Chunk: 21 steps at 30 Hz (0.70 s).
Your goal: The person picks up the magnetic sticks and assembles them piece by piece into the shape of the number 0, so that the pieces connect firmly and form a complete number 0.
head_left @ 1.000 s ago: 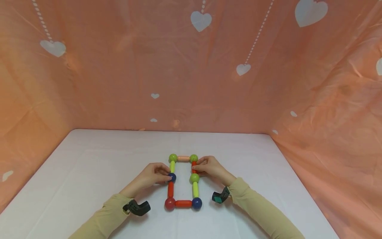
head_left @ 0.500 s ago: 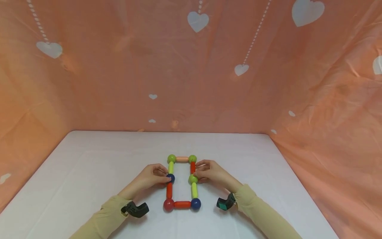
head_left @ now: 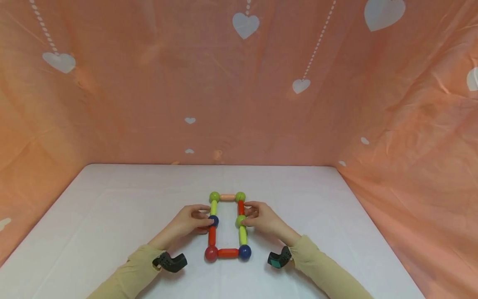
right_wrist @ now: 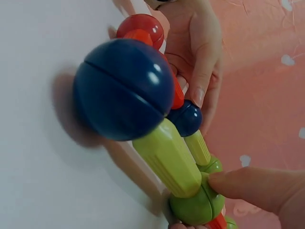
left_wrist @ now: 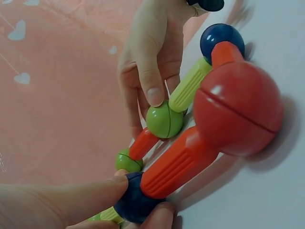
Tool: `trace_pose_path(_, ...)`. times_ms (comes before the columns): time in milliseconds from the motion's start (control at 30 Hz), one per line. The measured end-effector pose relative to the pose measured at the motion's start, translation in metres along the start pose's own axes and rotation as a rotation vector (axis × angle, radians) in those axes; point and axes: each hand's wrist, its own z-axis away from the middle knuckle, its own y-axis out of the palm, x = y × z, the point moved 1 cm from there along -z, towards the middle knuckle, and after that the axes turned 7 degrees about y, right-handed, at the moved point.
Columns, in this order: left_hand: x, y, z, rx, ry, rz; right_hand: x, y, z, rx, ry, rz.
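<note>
A rectangular frame of coloured balls and ribbed rods lies on the white table. My left hand (head_left: 190, 220) pinches the dark blue ball (left_wrist: 138, 198) midway along its left side, thumb on top and a fingertip beneath. On the right side my right hand (head_left: 266, 218) grips the middle green ball (right_wrist: 198, 202) between thumb and fingers. A red ball (head_left: 210, 253) and another blue ball (head_left: 244, 252) form the near corners, joined by a red rod (head_left: 228, 253). Two green balls, the left one (head_left: 214, 197) and the right one (head_left: 240, 196), hold a peach rod (head_left: 227, 197) between them.
The white table (head_left: 123, 195) has rounded far corners. An orange curtain (head_left: 157, 91) with pale hearts hangs behind it and along both sides. Dark wrist cameras, left (head_left: 169, 262) and right (head_left: 279, 257), stick out near the cuffs.
My right hand has moved nearer, from the red rod at upper right down to the middle green ball. The left hand stays on the blue ball.
</note>
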Motion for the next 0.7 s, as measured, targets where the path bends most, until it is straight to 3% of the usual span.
trace_pose_path(367,0.003,-0.015,-0.029,-0.075,-0.001,0.066,0.0,-0.009,-0.032,-0.043,-0.019,-0.07)
trace_pose_path(700,0.001,-0.026,-0.05,-0.084,0.005,0.077,0.002,-0.015,-0.06,-0.08,-0.007,-0.122)
